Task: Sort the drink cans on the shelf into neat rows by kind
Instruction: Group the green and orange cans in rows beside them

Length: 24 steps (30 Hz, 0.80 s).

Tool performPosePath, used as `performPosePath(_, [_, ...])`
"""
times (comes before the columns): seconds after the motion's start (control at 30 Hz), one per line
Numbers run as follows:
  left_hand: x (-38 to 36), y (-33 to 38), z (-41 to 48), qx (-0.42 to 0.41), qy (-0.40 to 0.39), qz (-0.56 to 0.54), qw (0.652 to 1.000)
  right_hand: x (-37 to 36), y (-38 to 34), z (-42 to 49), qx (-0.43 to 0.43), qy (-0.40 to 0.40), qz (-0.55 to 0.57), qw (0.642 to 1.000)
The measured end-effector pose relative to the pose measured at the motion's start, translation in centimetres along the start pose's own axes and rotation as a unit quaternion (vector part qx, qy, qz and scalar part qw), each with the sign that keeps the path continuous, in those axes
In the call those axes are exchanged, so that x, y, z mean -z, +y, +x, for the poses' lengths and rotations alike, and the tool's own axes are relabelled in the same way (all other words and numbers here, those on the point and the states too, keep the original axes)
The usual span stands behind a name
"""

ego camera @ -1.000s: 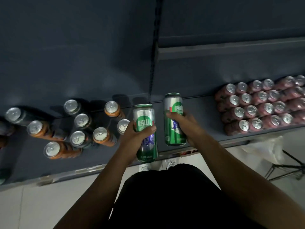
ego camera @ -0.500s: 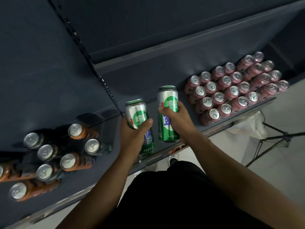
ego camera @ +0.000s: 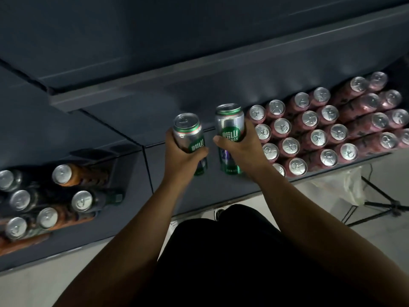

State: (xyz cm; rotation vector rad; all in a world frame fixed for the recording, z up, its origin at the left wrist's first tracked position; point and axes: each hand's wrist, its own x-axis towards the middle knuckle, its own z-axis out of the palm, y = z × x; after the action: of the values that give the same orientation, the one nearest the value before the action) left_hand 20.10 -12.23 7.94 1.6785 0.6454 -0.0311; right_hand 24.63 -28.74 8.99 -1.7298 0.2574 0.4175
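2 shiny green cans (ego camera: 230, 127), L hand (ego camera: 183, 158), R hand (ego camera: 243, 149), matte shelf (ego camera: 199, 191)

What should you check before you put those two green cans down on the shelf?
1. Left hand grips the left green can: ok.
2. Right hand grips the right green can: ok.
3. Both cans roughly upright: ok.
4. Bare shelf under the hands for a green row: ok.
5. Right green can clear of the pink cans: cannot tell, they are very close.
6. Orange and dark cans sorted by kind: not ok, mixed together.
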Motion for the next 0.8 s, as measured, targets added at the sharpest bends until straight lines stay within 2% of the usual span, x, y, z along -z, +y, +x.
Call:
performPosePath(0.27, [-3.1,-2.3,4.3,-0.047,0.006,0.038,0.998,1.0,2.3,5.4,0.036,0.033,-0.120,0.992])
performPosePath(0.67, [-6.2,-5.3,7.8,-0.036,0.012,0.088,0.995,-0.1,5.3,9.6,0.023,0.022,-0.123,0.992])
performPosePath(0.8, [-6.7,-6.6,8.9,-0.063,0.031,0.094,0.993,-0.2,5.6,10.7,0.011,0.015,-0.124,0.992])
